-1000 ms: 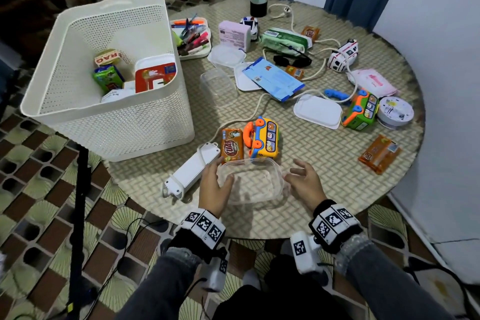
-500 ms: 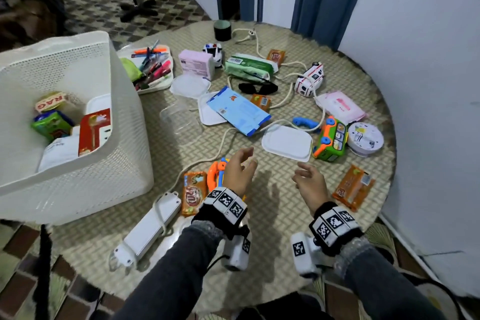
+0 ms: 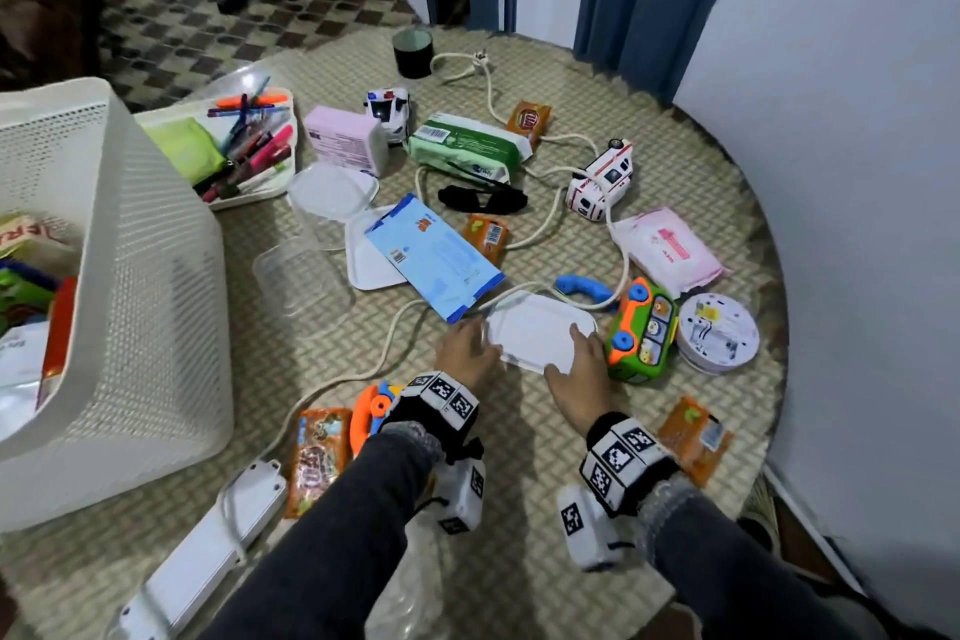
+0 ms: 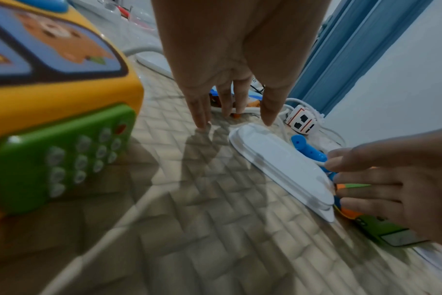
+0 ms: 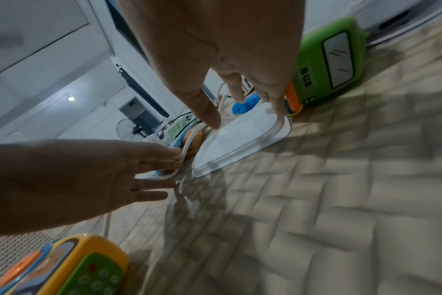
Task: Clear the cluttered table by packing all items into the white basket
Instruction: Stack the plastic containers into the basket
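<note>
The lid (image 3: pixel 540 334) lay on the table (image 3: pixel 524 437); the basket (image 3: pixel 130 276) stood far left of it, the toy bus (image 3: pixel 641 333) just right, the cable (image 3: pixel 540 229) behind.

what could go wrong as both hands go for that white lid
The white cord runs along the far edge of the white lid, right by the left hand, so a finger could hook it and drag things. The right hand is close to the green toy bus and might knock it. The lid lies flat, so it could slip.

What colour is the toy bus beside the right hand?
Green with orange trim, the toy bus shows best in the head view.
</note>
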Available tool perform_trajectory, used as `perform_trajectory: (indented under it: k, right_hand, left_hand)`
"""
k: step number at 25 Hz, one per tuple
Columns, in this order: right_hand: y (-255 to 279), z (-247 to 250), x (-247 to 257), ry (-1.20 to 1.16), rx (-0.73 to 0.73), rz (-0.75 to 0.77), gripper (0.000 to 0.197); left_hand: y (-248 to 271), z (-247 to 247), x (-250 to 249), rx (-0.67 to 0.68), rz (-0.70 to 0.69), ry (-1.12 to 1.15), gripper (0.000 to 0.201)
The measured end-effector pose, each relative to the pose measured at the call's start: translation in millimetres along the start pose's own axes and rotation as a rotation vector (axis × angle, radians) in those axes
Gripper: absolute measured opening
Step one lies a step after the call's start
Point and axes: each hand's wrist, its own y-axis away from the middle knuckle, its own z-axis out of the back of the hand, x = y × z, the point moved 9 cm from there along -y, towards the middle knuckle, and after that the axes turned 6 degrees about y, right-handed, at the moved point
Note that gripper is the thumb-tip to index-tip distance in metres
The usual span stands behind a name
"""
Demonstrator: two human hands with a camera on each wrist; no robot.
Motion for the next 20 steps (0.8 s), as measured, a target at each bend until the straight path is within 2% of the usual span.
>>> perform_trajectory:
  k: [3,7,11,13,17,20]
  right_hand:
    - [-6.2,-4.6,2.0,0.125,0.009,-0.01,0.064]
    - [-8.8,-2.9,1.3,0.137,-0.07,-0.042,0.066]
    - [-4.4,-3.2,-8.7,0.094,-0.072,-0.148,0.062]
    - [-3.6,-1.7,-14.4,0.105,-0.08,-0.155,0.06]
    - [2.4,-2.3,-17.5,0.015,-0.098,-0.127,0.061]
    - [8.7,-3.9,-15.1,-0.227,-0.1,-0.11,0.069]
  left_hand:
    - [-0.2,-9.3,9.7,0.065,0.092,-0.146,0.06]
    - [1.5,-8.0,12.4,0.019,0.108,-0.115,0.054]
    - [10.6,7.2,21.2,-0.11,0.087,0.271,0.033]
    - [22.2,19.1,23.5,-0.2,0.075,0.357,0.027]
    - [44.6,33.5,20.4,-0.233,0.041,0.451,0.038]
    - [61.8,48.2,22.8,-0.247,0.027,0.522,0.043]
